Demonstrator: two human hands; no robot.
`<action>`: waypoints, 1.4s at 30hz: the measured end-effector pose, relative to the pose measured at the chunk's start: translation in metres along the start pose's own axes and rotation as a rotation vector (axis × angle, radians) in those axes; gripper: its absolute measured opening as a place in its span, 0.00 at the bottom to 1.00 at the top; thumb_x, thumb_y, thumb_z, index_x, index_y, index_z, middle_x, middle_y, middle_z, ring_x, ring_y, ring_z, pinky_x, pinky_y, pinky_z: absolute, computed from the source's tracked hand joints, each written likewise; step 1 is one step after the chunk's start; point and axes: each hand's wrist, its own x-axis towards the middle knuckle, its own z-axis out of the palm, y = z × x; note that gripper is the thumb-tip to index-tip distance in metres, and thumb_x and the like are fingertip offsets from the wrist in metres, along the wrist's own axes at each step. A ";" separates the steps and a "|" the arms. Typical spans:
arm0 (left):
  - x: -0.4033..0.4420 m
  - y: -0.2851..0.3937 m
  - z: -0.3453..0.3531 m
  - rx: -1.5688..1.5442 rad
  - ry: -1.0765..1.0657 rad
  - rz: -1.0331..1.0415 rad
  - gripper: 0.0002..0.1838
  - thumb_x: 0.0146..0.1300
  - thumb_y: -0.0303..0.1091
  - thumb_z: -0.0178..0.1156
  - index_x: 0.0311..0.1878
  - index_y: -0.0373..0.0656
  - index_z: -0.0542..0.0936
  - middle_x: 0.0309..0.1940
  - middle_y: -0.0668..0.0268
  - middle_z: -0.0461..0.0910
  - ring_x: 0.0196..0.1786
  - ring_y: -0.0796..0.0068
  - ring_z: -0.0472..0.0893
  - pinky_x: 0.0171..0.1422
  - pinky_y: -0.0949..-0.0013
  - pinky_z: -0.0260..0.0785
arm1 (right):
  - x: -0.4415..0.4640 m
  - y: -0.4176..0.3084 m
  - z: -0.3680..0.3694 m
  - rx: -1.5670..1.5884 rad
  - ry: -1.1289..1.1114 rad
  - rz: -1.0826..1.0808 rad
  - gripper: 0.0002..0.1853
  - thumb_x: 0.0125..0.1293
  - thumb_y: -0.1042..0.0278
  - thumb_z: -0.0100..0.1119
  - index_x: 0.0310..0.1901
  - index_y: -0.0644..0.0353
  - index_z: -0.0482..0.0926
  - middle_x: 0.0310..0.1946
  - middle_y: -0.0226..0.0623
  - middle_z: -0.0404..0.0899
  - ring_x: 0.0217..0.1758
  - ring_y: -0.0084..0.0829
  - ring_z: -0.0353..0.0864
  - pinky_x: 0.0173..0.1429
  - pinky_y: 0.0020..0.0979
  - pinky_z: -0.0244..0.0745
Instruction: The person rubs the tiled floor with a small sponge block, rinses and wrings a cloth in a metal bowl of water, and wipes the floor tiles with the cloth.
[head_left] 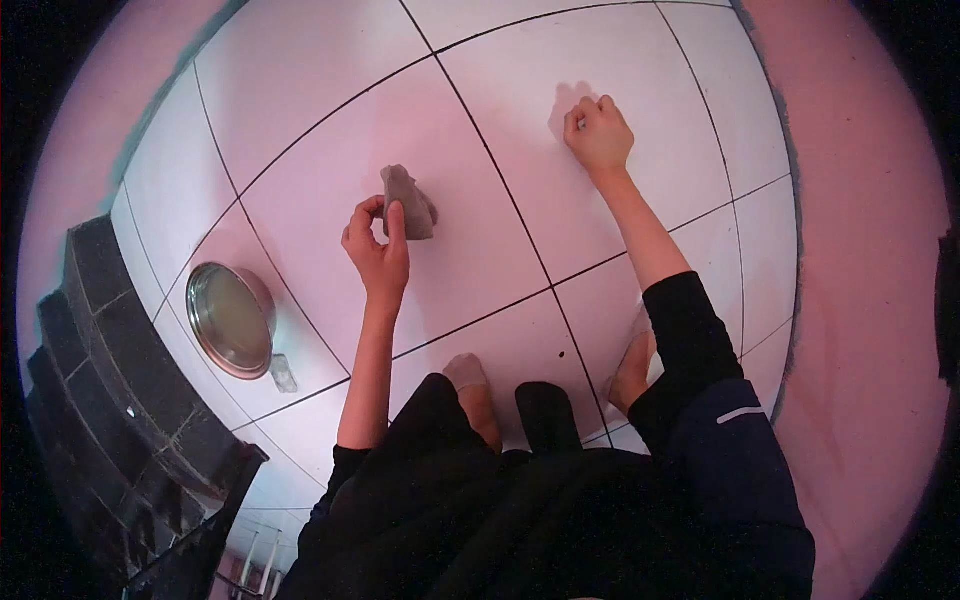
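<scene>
A grey-brown cloth-like piece [407,205] is pinched between the thumb and fingers of my left hand [380,250], upright just above or against the white tiled floor. My right hand [600,135] is at the upper right over the tiles, its fingers curled together. Something small and pale shows between those fingers, too small to make out. A round metal bowl [266,310] with cloudy liquid in it sits to the left of my left forearm. Beside its lower rim lies a small clear or pale object [284,374].
Dark brick-like steps [130,400] stand at the lower left. Pink walls [870,300] border the tiled floor [470,290] on both sides. My bare feet [630,370] are on the floor below my hands. Pale rods [262,565] show at the bottom left.
</scene>
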 end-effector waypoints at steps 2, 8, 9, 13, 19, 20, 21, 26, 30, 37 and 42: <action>0.000 0.001 -0.003 -0.012 -0.006 0.001 0.09 0.66 0.32 0.59 0.41 0.34 0.76 0.33 0.65 0.78 0.39 0.76 0.75 0.49 0.72 0.68 | -0.014 -0.005 -0.011 -0.019 -0.062 0.061 0.07 0.46 0.69 0.63 0.22 0.51 0.72 0.25 0.29 0.67 0.28 0.30 0.75 0.22 0.32 0.72; 0.003 -0.002 -0.004 -0.068 0.004 0.013 0.09 0.66 0.32 0.59 0.41 0.34 0.76 0.33 0.65 0.78 0.39 0.76 0.75 0.49 0.72 0.68 | -0.069 -0.011 -0.039 0.079 -0.134 -0.064 0.08 0.45 0.69 0.63 0.22 0.51 0.71 0.24 0.30 0.66 0.27 0.30 0.74 0.21 0.31 0.69; 0.004 0.000 -0.004 -0.064 0.000 -0.001 0.09 0.66 0.32 0.59 0.41 0.34 0.76 0.33 0.65 0.78 0.40 0.76 0.75 0.49 0.72 0.68 | -0.055 -0.007 -0.035 0.108 -0.083 -0.114 0.07 0.46 0.69 0.63 0.21 0.51 0.72 0.24 0.30 0.66 0.27 0.29 0.74 0.20 0.32 0.69; 0.002 0.001 -0.004 -0.031 0.000 0.007 0.09 0.66 0.32 0.59 0.41 0.34 0.76 0.33 0.64 0.78 0.40 0.76 0.75 0.50 0.71 0.68 | 0.002 0.008 0.002 0.065 -0.080 -0.082 0.06 0.48 0.67 0.62 0.22 0.51 0.73 0.26 0.31 0.69 0.28 0.32 0.76 0.21 0.34 0.71; 0.000 0.006 -0.007 -0.129 0.012 -0.045 0.09 0.63 0.34 0.60 0.37 0.38 0.77 0.31 0.64 0.80 0.36 0.69 0.75 0.49 0.65 0.62 | -0.005 -0.015 -0.002 -0.002 -0.117 0.164 0.05 0.51 0.64 0.60 0.23 0.53 0.75 0.26 0.35 0.73 0.30 0.37 0.77 0.24 0.38 0.72; 0.001 0.006 -0.007 -0.130 0.015 -0.045 0.09 0.63 0.34 0.60 0.37 0.38 0.77 0.31 0.64 0.80 0.36 0.69 0.75 0.49 0.65 0.62 | -0.029 -0.022 -0.008 0.016 -0.109 0.097 0.05 0.50 0.65 0.60 0.23 0.53 0.74 0.25 0.34 0.71 0.29 0.36 0.77 0.23 0.37 0.72; 0.000 0.004 -0.006 -0.112 0.023 -0.033 0.09 0.63 0.34 0.60 0.37 0.37 0.77 0.30 0.64 0.80 0.36 0.69 0.75 0.49 0.65 0.62 | -0.055 -0.034 -0.020 0.066 -0.127 0.061 0.05 0.49 0.67 0.60 0.22 0.53 0.73 0.24 0.33 0.70 0.28 0.34 0.76 0.22 0.35 0.71; 0.001 0.001 -0.001 -0.116 0.039 -0.049 0.08 0.62 0.34 0.61 0.37 0.37 0.77 0.30 0.64 0.79 0.36 0.69 0.75 0.48 0.65 0.62 | -0.075 -0.067 -0.033 0.123 -0.203 -0.021 0.06 0.47 0.70 0.59 0.21 0.53 0.71 0.22 0.31 0.65 0.26 0.31 0.73 0.20 0.33 0.69; -0.003 -0.003 0.000 -0.087 0.046 -0.054 0.08 0.62 0.34 0.61 0.37 0.38 0.77 0.30 0.65 0.79 0.35 0.70 0.75 0.49 0.66 0.62 | -0.028 -0.078 0.002 0.160 -0.166 -0.097 0.05 0.46 0.69 0.60 0.21 0.53 0.72 0.26 0.32 0.68 0.29 0.32 0.75 0.20 0.33 0.72; -0.007 0.008 -0.010 -0.064 0.014 -0.047 0.08 0.63 0.35 0.60 0.38 0.40 0.77 0.30 0.67 0.79 0.35 0.72 0.74 0.52 0.65 0.59 | 0.033 -0.094 0.042 0.153 -0.194 0.013 0.05 0.51 0.63 0.58 0.26 0.53 0.78 0.30 0.36 0.73 0.34 0.37 0.78 0.27 0.38 0.77; -0.010 0.010 -0.012 -0.071 -0.006 -0.002 0.08 0.63 0.35 0.60 0.39 0.41 0.78 0.32 0.69 0.79 0.38 0.73 0.74 0.55 0.66 0.56 | -0.036 -0.080 -0.004 0.177 -0.189 -0.011 0.05 0.52 0.65 0.59 0.28 0.54 0.76 0.30 0.37 0.72 0.34 0.38 0.78 0.27 0.37 0.76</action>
